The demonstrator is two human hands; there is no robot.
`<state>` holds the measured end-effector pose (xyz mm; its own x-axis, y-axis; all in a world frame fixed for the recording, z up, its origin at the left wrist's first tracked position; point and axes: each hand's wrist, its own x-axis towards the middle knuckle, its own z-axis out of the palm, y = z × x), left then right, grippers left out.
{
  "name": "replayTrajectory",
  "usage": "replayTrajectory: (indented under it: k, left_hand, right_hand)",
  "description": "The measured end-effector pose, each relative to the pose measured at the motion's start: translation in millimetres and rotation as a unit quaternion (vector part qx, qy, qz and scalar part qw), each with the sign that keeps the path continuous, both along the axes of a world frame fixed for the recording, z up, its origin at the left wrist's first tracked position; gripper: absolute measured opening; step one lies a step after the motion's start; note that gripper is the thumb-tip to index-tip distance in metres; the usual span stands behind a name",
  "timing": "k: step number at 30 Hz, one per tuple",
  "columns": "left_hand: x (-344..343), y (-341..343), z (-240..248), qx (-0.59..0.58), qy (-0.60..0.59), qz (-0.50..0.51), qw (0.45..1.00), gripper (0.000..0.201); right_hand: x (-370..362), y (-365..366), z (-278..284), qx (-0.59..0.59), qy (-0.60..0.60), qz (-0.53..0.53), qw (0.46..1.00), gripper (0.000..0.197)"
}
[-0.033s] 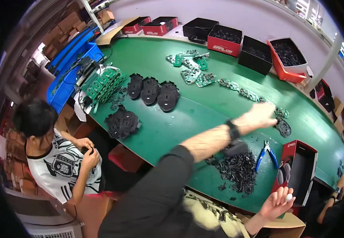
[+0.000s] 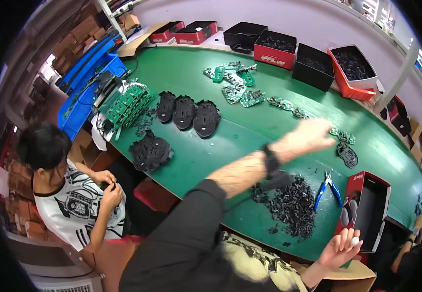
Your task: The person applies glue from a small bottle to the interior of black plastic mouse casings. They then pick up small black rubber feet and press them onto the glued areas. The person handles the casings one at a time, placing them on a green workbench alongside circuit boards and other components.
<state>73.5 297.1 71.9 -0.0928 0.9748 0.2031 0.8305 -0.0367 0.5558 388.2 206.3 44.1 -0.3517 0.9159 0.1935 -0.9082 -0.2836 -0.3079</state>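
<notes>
My left hand (image 2: 313,134), too blurred to tell its grip, reaches the green boards (image 2: 343,136) by the worktop's (image 2: 250,141) far edge, while my right hand (image 2: 340,249) pinches a white ball (image 2: 354,241).

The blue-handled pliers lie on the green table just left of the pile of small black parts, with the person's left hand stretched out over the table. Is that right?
Not quite. In the head view the blue-handled pliers lie just right of the pile of small black parts, between it and the open red box. The rest holds: they lie on the green table, and the left hand is stretched out over it.
</notes>
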Motion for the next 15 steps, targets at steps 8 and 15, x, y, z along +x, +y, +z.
replayTrajectory:
  k: [8,15]
  left_hand:
    - [-250.8,-211.2,-10.8,-0.014,0.205,0.158,0.966,0.045]
    - [-253.0,-225.0,-24.3,0.023,0.144,0.192,0.971,0.032]
  right_hand:
    - [-27.4,0.8,-5.6,-0.007,-0.007,0.019,1.0,0.018]
    - [-71.0,-4.7,1.4,-0.009,-0.029,0.064,0.998,0.02]
